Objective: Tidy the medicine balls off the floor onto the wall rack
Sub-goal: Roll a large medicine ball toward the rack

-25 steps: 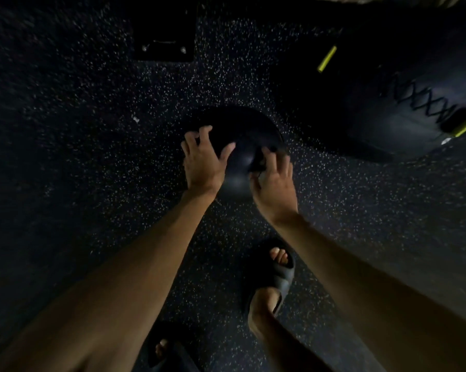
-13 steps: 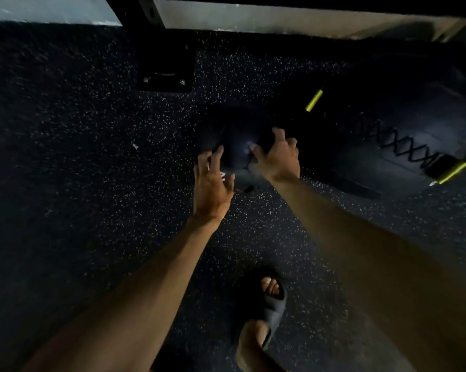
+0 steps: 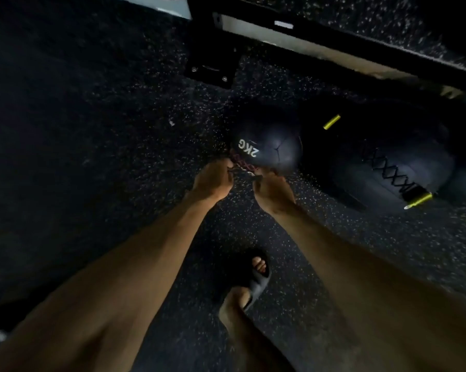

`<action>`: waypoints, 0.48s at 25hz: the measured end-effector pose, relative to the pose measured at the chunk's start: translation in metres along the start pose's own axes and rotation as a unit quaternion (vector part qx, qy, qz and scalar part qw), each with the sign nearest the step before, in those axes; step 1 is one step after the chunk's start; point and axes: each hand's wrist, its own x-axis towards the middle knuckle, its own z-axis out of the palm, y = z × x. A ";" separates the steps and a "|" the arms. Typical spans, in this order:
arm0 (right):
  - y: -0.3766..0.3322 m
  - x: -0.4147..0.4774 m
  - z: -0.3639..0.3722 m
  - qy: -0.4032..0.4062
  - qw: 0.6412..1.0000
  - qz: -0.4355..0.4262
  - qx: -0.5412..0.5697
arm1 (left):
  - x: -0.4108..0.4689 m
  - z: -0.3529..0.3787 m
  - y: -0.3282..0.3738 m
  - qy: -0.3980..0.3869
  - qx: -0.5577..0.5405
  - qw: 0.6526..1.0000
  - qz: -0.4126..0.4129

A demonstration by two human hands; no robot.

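Note:
A small dark medicine ball marked 2KG lies on the speckled black floor. My left hand holds its near left edge and my right hand its near right edge. The fingers of both hands curl in under the ball and are mostly hidden. A much larger dark medicine ball with zigzag lacing and yellow tags sits right beside it on the right. The black rack frame runs along the wall at the top, with its bolted foot plate on the floor.
My right foot in a dark slide sandal stands just behind my hands. A pale strip of wall shows behind the rack rail. Speckled floor stretches to the left of the small ball.
Both hands have dropped from the top of the small ball to its near lower edge. The ball has turned, and its 2KG mark now faces up.

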 end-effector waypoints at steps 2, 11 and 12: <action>-0.042 -0.040 0.004 -0.035 0.999 -0.028 -0.024 | -0.063 -0.027 -0.033 -0.002 0.008 0.998 -0.065; -0.255 -0.315 0.060 -0.205 0.953 -0.162 -0.153 | -0.449 -0.108 -0.178 0.086 -0.131 0.959 -0.235; -0.273 -0.353 0.071 -0.214 0.945 -0.173 -0.176 | -0.495 -0.107 -0.187 0.100 -0.150 0.952 -0.247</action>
